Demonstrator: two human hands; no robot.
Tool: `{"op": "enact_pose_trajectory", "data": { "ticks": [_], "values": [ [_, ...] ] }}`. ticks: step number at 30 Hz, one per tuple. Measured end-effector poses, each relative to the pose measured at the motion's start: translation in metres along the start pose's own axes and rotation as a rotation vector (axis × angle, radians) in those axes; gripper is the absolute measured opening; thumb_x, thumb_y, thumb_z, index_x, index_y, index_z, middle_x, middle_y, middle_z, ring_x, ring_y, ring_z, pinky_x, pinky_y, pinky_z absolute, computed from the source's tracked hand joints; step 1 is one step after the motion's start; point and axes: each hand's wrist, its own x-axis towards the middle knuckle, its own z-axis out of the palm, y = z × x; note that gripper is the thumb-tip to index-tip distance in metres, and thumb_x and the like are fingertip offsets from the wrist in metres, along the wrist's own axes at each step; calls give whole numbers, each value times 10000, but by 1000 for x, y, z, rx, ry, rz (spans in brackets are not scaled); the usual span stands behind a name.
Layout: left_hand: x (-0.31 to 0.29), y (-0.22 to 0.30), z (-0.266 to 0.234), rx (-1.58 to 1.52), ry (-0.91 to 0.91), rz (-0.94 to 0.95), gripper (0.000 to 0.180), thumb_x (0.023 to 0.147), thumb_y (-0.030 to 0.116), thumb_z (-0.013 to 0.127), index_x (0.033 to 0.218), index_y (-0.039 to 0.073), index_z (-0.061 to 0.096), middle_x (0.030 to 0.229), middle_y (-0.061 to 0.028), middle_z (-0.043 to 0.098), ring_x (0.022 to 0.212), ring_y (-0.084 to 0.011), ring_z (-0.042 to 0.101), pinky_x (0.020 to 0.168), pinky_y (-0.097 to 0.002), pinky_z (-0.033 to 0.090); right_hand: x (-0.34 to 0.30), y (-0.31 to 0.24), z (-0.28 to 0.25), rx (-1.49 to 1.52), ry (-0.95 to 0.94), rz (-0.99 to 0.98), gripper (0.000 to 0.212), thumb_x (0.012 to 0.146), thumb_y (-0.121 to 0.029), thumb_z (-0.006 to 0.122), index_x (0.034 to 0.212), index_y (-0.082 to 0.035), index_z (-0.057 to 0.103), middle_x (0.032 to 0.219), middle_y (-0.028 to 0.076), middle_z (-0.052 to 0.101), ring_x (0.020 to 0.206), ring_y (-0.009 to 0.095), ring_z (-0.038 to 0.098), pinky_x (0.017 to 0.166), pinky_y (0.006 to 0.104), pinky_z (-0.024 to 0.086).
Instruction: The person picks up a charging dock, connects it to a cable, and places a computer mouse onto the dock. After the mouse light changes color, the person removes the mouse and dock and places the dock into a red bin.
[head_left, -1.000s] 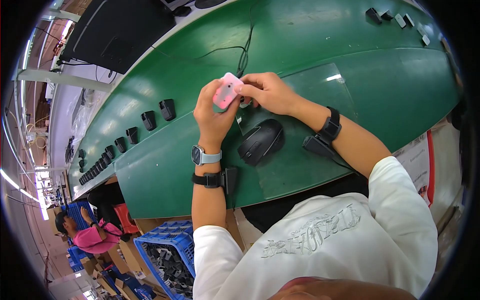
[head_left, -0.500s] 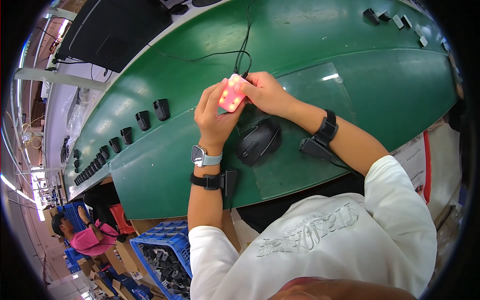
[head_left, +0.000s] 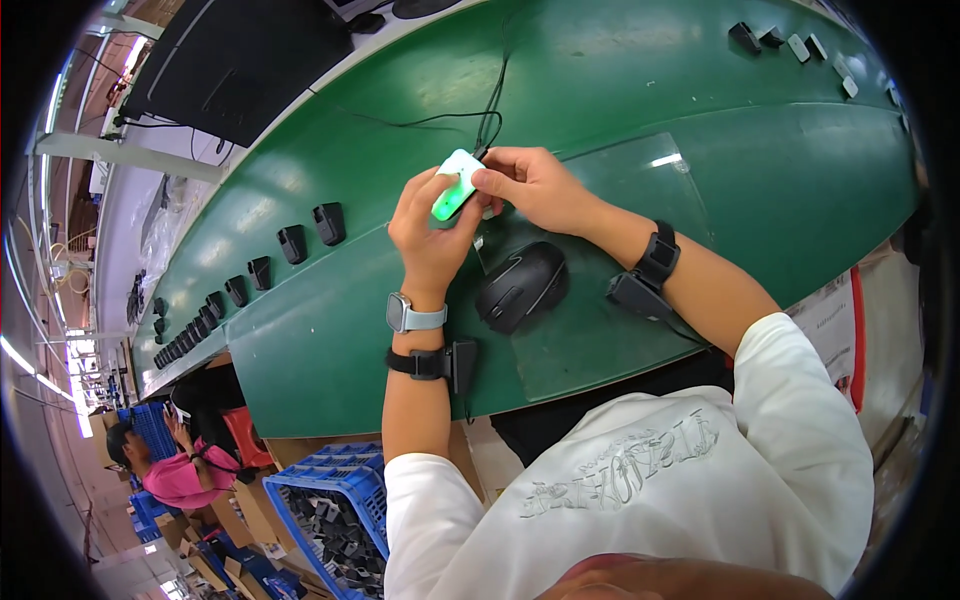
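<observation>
Between both hands is a small rectangular light-up device [head_left: 457,187], its face glowing white and green. My left hand [head_left: 428,228] closes on its left and lower edge, one fingertip on the lit face. My right hand [head_left: 540,187] pinches its right side, the thumb at the edge of the face and the other fingers partly hidden behind. A black cable [head_left: 497,115] runs from the far side of the bench to the device's upper right, next to my right fingers; the plug itself is mostly hidden. Just nearer to me lies a black computer mouse [head_left: 522,287].
The green bench [head_left: 330,370] carries a clear sheet [head_left: 610,330] under the mouse. A row of small black devices [head_left: 291,243] lines its left side; several small pieces [head_left: 798,47] lie far right. A blue crate [head_left: 330,480] of black parts and a person in pink [head_left: 185,480] are lower left.
The device's glow has turned from pinkish red with bright spots to white and green. It is tilted a little more, and a left fingertip now rests on its face.
</observation>
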Motion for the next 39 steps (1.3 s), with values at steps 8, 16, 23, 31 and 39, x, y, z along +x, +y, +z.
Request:
{"op": "enact_pose_trajectory", "data": {
  "ticks": [8,16,23,31,39],
  "values": [
    [-6,-4,-1,-82,-23,-131,374,723,6,828,1057,51,667,1023,-142,716,885,-277,711,765,-347,569,-1,2,-1,-38,-1,6,331,1023,-293,660,1078,32,667,864,17,663,732,79,592,670,247,508],
    [-5,-7,-2,-67,-48,-111,383,719,10,834,1062,42,664,1020,-142,715,876,-267,707,771,-340,566,0,4,-3,-61,4,13,330,1017,-296,669,1082,27,671,866,17,672,726,80,595,673,255,518],
    [-3,-3,0,-72,7,-75,343,726,11,825,1029,28,665,979,-136,710,874,-261,699,783,-344,558,-8,-15,-4,-607,312,-247,261,980,-240,703,1086,-8,647,977,39,668,893,134,618,739,284,498],
    [-5,-3,-6,-105,-107,-139,321,770,39,801,1051,1,652,985,-104,695,905,-194,665,830,-307,527,0,-11,-20,-990,237,-677,161,952,-162,659,1089,-77,657,1169,97,622,1172,296,537,1073,428,360],
    [-5,-6,-9,-111,-188,-115,286,792,28,767,1051,13,646,977,-87,681,884,-184,652,803,-285,513,-2,-7,-30,-951,-35,-562,159,960,-155,642,1080,-50,646,1011,98,666,1058,297,580,1080,433,364]
  ]
}}
